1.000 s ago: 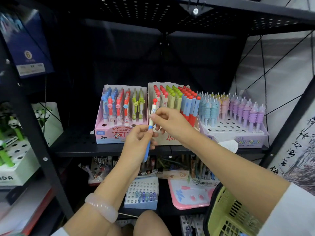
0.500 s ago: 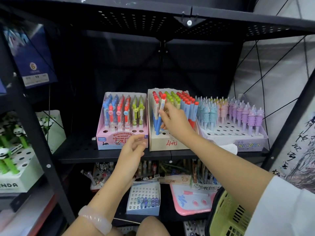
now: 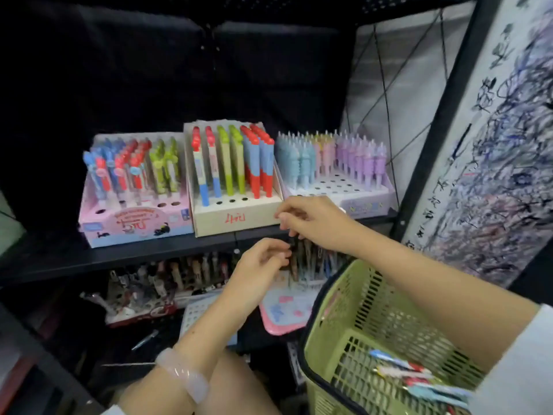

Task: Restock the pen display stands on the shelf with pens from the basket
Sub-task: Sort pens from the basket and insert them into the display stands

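Several front holes empty in beige pen stand | pens left in green basket | left hand, right hand fingers loosely curled, hold nothing visible

black shelf | holds: pink stand, cream stand, lilac stand
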A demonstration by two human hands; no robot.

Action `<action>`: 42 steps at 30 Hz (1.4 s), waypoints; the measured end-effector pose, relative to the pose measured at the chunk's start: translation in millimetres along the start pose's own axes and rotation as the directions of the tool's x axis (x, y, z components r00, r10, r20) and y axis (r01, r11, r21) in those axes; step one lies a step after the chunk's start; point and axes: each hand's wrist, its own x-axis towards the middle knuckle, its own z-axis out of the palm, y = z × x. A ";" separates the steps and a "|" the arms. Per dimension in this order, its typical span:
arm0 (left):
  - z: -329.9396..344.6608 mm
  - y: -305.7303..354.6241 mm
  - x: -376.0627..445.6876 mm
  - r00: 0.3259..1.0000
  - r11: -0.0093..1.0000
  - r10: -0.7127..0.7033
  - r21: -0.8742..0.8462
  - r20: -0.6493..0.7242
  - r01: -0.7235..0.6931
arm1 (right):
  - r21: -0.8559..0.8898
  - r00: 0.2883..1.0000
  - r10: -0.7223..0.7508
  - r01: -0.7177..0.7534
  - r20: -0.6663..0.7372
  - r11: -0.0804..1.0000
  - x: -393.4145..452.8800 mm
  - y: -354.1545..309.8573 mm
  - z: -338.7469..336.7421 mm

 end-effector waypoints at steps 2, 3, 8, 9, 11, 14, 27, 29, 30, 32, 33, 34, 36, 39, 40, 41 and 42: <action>29.5 -10.4 -0.2 0.994 0.998 0.013 0.058 0.109 -0.020 | 0.014 0.992 0.121 -0.121 0.031 0.993 -38.4 38.3 -13.4; 43.8 -17.0 -0.4 0.985 0.995 0.014 0.097 0.170 -0.030 | -0.021 0.980 0.194 -0.193 0.052 0.981 -59.5 60.6 -17.3; 99.8 -50.9 -0.4 0.905 0.948 -0.028 0.298 0.424 -0.110 | -0.484 0.788 0.548 -0.376 0.281 0.790 -172.8 176.8 -3.1; 107.6 -55.0 0.1 0.887 0.940 -0.041 0.319 0.461 -0.122 | -0.540 0.716 0.606 -0.376 0.346 0.753 -194.5 195.2 3.8; 120.3 -61.7 2.2 0.848 0.927 -0.077 0.350 0.524 -0.133 | -0.617 0.605 0.679 -0.361 0.416 0.699 -231.5 226.9 16.3; 131.5 -71.6 6.1 0.812 0.915 -0.129 0.384 0.569 -0.124 | -0.692 0.553 0.719 -0.316 0.421 0.649 -262.7 265.4 31.8; 135.9 -86.0 10.3 0.767 0.920 -0.220 0.390 0.602 -0.043 | -0.818 0.718 0.634 -0.162 0.286 0.552 -264.2 308.2 90.4; 133.5 -85.9 9.3 0.772 0.929 -0.225 0.370 0.595 -0.015 | -0.813 0.704 0.643 -0.163 0.301 0.559 -267.4 308.7 89.2; 132.4 -85.8 8.8 0.773 0.932 -0.231 0.362 0.591 0.002 | -0.813 0.701 0.642 -0.154 0.311 0.562 -268.8 308.8 88.3; 130.7 -84.7 7.3 0.776 0.936 -0.237 0.353 0.585 0.020 | -0.791 0.704 0.630 -0.161 0.327 0.590 -269.5 305.4 83.3; 130.1 -83.5 7.0 0.779 0.936 -0.237 0.352 0.581 0.022 | -0.767 0.717 0.615 -0.178 0.328 0.616 -266.5 301.2 79.4; 130.1 -82.2 6.7 0.783 0.935 -0.236 0.354 0.575 0.023 | -0.727 0.731 0.604 -0.222 0.317 0.650 -260.2 294.6 73.8; 130.9 -79.7 6.1 0.795 0.936 -0.238 0.350 0.559 0.034 | -0.528 0.758 0.598 -0.406 0.261 0.745 -239.5 272.9 58.7; 130.8 -76.4 4.9 0.805 0.940 -0.280 0.321 0.522 0.119 | -0.031 0.802 0.580 -0.582 0.142 0.813 -193.5 223.6 31.0; 130.7 -73.6 4.3 0.803 0.940 -0.309 0.293 0.510 0.175 | 0.165 0.812 0.573 -0.583 0.105 0.796 -178.7 203.8 22.7; 130.7 -70.2 3.5 0.796 0.938 -0.340 0.246 0.501 0.246 | 0.355 0.819 0.566 -0.557 0.089 0.751 -165.4 183.6 15.6; 130.8 -66.1 2.3 0.781 0.930 -0.366 0.184 0.505 0.317 | 0.520 0.826 0.556 -0.515 0.090 0.681 -153.4 164.7 10.9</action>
